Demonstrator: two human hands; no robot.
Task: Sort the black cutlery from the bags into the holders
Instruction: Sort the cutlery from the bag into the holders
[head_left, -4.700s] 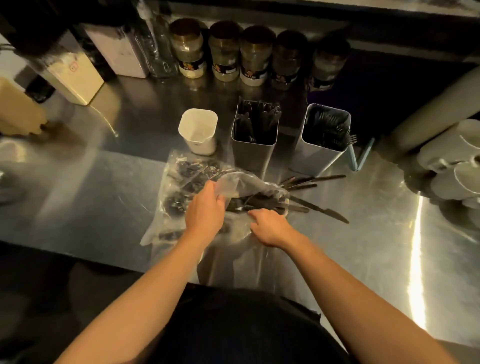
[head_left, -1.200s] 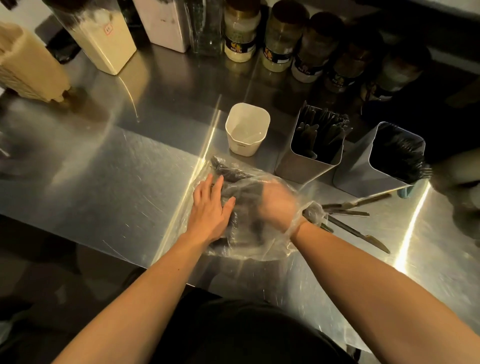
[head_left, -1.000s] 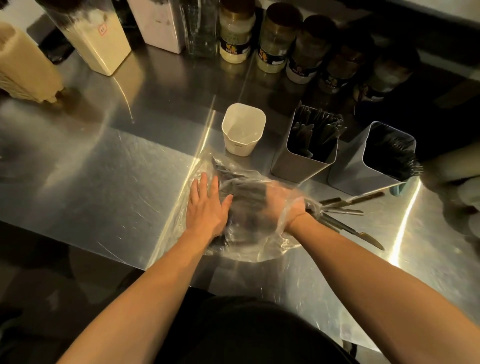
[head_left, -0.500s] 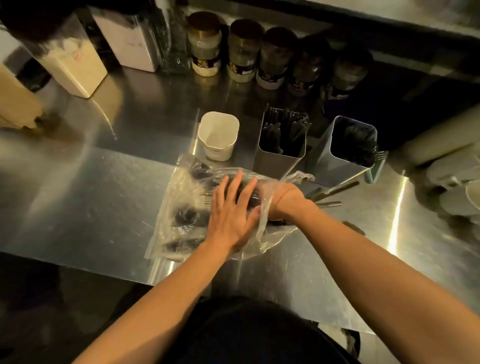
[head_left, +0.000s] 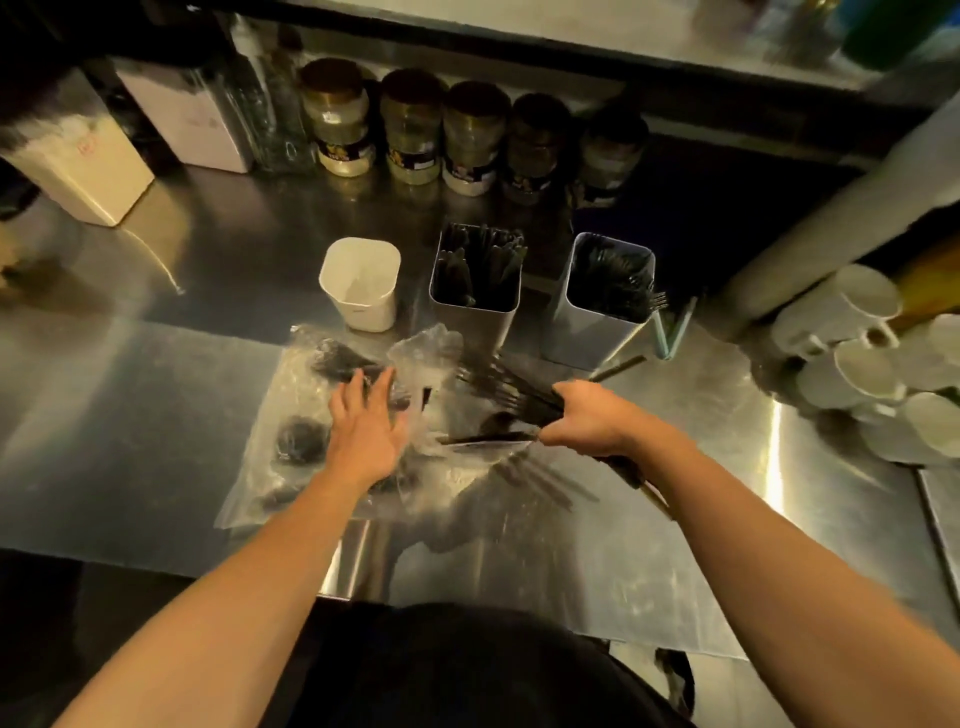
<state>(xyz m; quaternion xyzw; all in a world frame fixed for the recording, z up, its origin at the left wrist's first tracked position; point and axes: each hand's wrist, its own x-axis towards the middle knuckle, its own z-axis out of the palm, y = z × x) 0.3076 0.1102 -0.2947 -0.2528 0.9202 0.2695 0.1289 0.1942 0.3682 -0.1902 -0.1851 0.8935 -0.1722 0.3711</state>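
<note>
While the bundle of black cutlery (head_left: 524, 402) sits in the middle of the frame, just right of centre, its long axis runs from lower right to upper left, with the fork tines fanning out toward the upper left and the handles passing back through the right hand (head_left: 589, 423) and out below the wrist. That hand has its fingers curled round the bundle, which looks clear of the bag's mouth; motion blur keeps me from counting the pieces, and one flat blade-like piece sticks out leftward from under the fist. The two metal holders lie up-frame of the hand: the middle holder (head_left: 475, 306), already stocked with dark pieces, is above and slightly left of the tines, and the right holder (head_left: 605, 317), which shows fork tines at its rim, is above and slightly right of the fist. Both are near the right hand, and the left hand is farther from them, so I judge the right hand makes the drop; the bundle lies nearly flat and would have to be tipped upright first. The white cup (head_left: 361, 283) stands to the left of the holders. The left hand (head_left: 366, 423), fingers straight and spread, presses flat on the clear plastic bag (head_left: 291, 410), which lies on the steel counter (head_left: 130, 395) left of centre with more dark cutlery inside. The right forearm reaches in from the lower right, the left from the lower left.
</note>
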